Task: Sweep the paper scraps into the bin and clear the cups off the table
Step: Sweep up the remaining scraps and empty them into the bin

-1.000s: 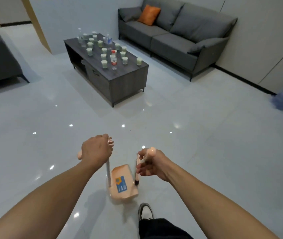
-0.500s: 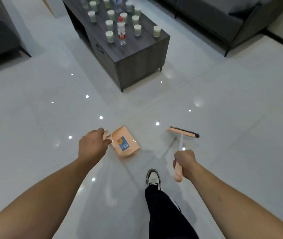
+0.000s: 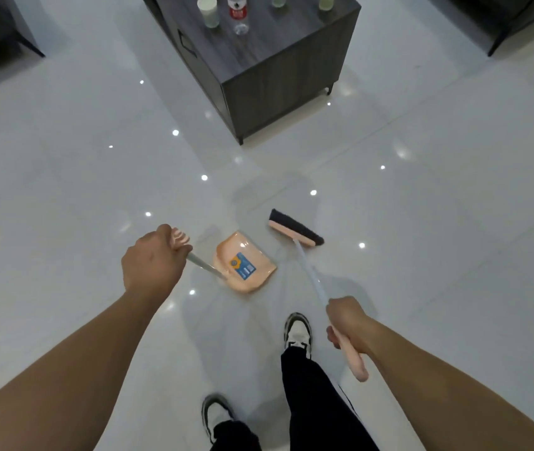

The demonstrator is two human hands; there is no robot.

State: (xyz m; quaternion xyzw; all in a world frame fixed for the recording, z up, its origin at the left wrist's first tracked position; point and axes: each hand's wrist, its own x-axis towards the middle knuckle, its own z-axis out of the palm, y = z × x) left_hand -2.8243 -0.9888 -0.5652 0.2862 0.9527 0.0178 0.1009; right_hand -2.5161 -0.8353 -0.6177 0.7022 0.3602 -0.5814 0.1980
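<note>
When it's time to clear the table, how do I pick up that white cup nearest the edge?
Grip the white cup around its side wall, just below the rim, coming from the near left edge of the table. It stands upright, its round body suits wrapped fingers, and the bottle crowds its right side.

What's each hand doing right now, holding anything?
Left hand: grip closed on the dustpan handle.
Right hand: grip closed on the broom handle.

Glossy white tiled floor (image 3: 63,196) mirrors ceiling lights; a dark wooden cabinet table (image 3: 278,70) stands ahead
</note>
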